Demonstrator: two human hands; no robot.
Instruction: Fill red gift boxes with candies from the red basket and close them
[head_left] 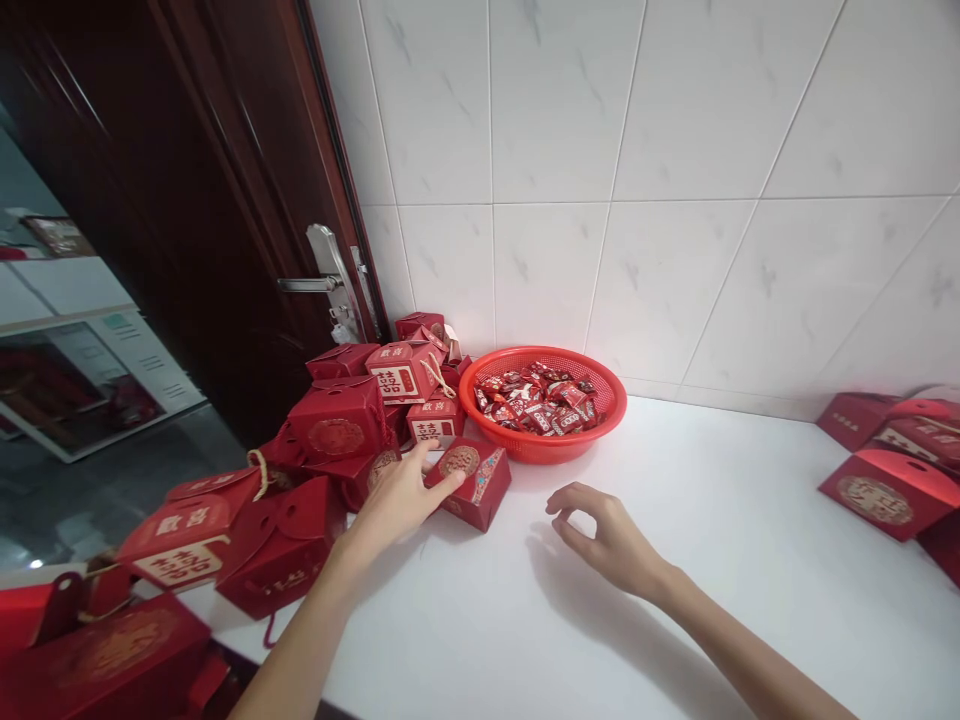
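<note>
A small red candy box [480, 478] with a gold round emblem and a patterned corner is gripped by my left hand [401, 490]. The thumb lies across its top, and the other fingers reach over its far left side. My right hand [600, 535] hovers over the white table to the right of that box. Its fingers are loosely curled with a small gap to the thumb, and nothing shows between them. Behind both hands, a red plastic basket [616, 408] holds many red-wrapped candies [551, 405].
Red gift boxes [337, 425] are piled along the left, some with rope handles, down to the near left corner. More red boxes [885, 490] stand at the right edge of the white table [720, 500]. A tiled wall [555, 270] and a dark door [202, 180] border it.
</note>
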